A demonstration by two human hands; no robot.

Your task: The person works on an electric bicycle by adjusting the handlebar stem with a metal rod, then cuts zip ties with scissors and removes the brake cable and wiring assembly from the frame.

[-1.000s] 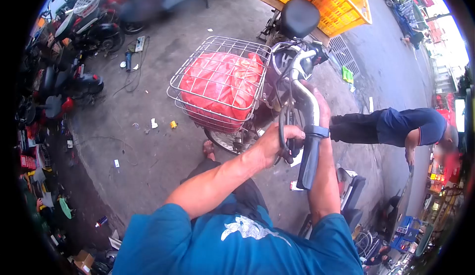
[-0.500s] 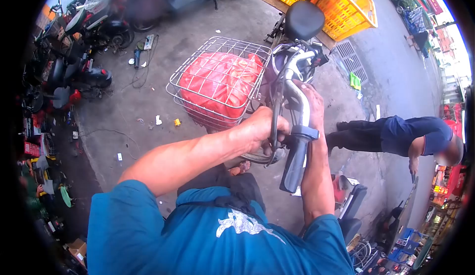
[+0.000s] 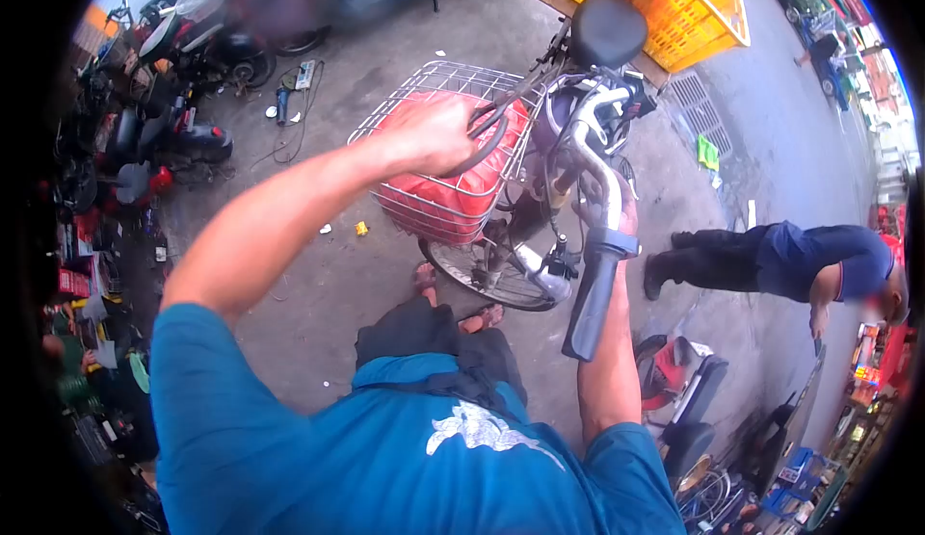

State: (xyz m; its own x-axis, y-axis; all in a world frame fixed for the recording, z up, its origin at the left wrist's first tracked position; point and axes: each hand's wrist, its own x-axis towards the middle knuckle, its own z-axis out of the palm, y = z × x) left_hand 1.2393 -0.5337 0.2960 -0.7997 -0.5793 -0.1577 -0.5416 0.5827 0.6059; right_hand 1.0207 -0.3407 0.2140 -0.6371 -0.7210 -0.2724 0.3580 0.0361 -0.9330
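My left hand (image 3: 438, 135) is closed on a looped dark cable (image 3: 491, 140), above the wire basket (image 3: 405, 190). A red plastic bag (image 3: 438, 198) fills the basket. My right hand (image 3: 617, 209) is behind and under the silver handlebar (image 3: 590, 145), its fingers curled and partly hidden; what they hold cannot be made out. The black handlebar grip (image 3: 593, 304) points down towards my chest, over my right forearm. Below the basket is a spoked wheel (image 3: 472, 270). The black saddle (image 3: 608, 30) is beyond the handlebar.
Yellow crates (image 3: 679, 20) are behind the saddle. At the right, a person in dark clothes (image 3: 809, 260) holds a long thin object. Parked scooters (image 3: 198, 140) line the left. A power tool (image 3: 282, 104) with a cord lies on the ground near a drain grate (image 3: 699, 111).
My left hand has moved up and left from beside the grip to over the basket, drawing the cable with it. My right hand has stayed behind the handlebar.
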